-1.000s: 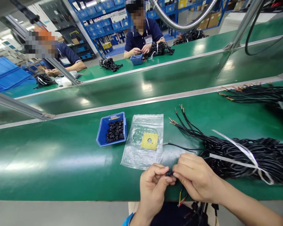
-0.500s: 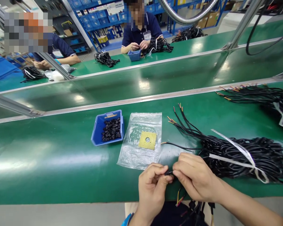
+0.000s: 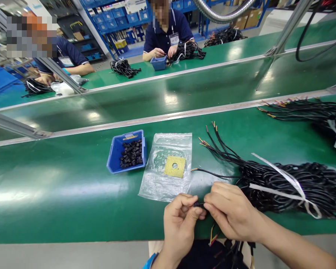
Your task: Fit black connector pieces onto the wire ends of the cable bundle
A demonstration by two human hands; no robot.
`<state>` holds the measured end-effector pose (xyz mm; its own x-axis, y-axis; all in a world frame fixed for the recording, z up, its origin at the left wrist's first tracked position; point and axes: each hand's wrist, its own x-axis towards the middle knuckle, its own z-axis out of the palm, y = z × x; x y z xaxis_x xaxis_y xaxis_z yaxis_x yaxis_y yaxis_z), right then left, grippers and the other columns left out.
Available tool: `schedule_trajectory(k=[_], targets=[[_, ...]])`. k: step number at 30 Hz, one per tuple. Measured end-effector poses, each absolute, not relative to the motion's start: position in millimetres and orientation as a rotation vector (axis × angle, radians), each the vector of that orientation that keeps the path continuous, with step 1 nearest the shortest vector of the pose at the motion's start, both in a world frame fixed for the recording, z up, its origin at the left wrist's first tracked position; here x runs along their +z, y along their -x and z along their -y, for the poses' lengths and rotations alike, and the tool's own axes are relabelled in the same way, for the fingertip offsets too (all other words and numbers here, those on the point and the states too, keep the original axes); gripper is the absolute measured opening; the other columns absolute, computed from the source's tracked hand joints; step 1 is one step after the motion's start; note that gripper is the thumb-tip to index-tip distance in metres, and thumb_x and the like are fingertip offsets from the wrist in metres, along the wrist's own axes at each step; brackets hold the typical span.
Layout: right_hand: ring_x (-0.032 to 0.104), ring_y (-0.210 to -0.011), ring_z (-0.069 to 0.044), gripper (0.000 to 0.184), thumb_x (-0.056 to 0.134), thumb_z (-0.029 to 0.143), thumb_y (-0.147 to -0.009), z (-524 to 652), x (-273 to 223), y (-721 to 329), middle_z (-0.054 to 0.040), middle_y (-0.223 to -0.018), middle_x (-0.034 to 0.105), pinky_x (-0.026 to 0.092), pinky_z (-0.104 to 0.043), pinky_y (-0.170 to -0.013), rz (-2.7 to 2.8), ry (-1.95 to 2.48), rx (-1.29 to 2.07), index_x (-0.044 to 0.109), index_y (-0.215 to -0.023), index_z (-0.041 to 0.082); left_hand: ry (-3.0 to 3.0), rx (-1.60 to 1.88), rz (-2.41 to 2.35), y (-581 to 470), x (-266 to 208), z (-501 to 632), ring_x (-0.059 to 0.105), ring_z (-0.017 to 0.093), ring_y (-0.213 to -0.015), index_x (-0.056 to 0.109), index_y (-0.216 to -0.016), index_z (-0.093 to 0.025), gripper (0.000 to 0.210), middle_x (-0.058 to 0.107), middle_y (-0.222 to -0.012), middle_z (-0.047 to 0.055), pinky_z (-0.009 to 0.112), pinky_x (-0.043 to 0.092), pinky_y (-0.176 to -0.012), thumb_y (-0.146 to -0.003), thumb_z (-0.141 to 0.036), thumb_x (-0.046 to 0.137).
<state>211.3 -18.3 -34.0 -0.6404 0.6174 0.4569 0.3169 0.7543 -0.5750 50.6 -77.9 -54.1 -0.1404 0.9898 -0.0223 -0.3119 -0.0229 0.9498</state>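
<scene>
Between the thumb and fingers of my left hand [image 3: 182,224] is a small black plastic part [image 3: 196,204], mostly covered by the fingertips. My right hand [image 3: 231,211] pinches a thin black cable [image 3: 202,204] that meets this part; only a short length shows between the hands. Both hands are close together above the front of the green bench. Just behind them lies a clear zip bag [image 3: 156,183] with a yellow square pad [image 3: 179,167] on it, holed in the middle. A tied bundle of black cables [image 3: 285,179] lies beside my right hand.
A blue bin [image 3: 111,157] holds many small black parts [image 3: 131,153]. Another cable bundle [image 3: 324,116] lies at the far right. Cables with bare coloured ends [image 3: 212,237] hang at my lap. Past a metal-edged divider [image 3: 168,95], two people work at an opposite bench.
My hands stay nearly in place, shifting very slightly left with the black part and cable still pinched. Across the divider, the left person's hand has moved down to a cable bundle.
</scene>
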Motion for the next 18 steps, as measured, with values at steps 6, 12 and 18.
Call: schedule_trajectory(k=[6, 12, 18], targets=[[0.037, -0.062, -0.014, 0.016, 0.045, 0.010, -0.093, 18.3, -33.9, -211.6, 0.0001, -0.066, 0.045, 0.028, -0.030, -0.060, 2.280, 0.681, 0.591, 0.052, -0.079, 0.017, -1.040, 1.432, -1.119, -49.2, -57.0, 80.5, 0.065, 0.011, -0.061, 0.073, -0.091, -0.021, 0.014, 0.062, -0.080, 0.000, 0.021, 0.056, -0.058, -0.082, -0.010, 0.070], [0.037, -0.062, -0.015, 0.016, 0.046, 0.010, -0.092, 18.7, -33.9, -212.8, -0.0007, -0.066, 0.046, 0.029, -0.030, -0.059, 2.291, 0.659, 0.536, 0.053, -0.080, 0.016, -1.122, 1.376, -1.271, -49.8, -60.4, 82.8, 0.064, 0.013, -0.068, 0.071, -0.091, -0.019, 0.010, 0.063, -0.083, 0.002, 0.023, 0.056, -0.060, -0.084, -0.012, 0.068], [0.036, -0.062, -0.015, 0.014, 0.047, 0.010, -0.091, 17.7, -34.5, -212.4, -0.0005, -0.066, 0.045, 0.028, -0.030, -0.059, 2.283, 0.658, 0.508, 0.054, -0.081, 0.016, -1.040, 1.336, -1.234, -50.3, -59.1, 81.0, 0.065, 0.011, -0.064, 0.070, -0.093, -0.019, 0.009, 0.062, -0.080, 0.000, 0.021, 0.055, -0.061, -0.087, -0.015, 0.067]])
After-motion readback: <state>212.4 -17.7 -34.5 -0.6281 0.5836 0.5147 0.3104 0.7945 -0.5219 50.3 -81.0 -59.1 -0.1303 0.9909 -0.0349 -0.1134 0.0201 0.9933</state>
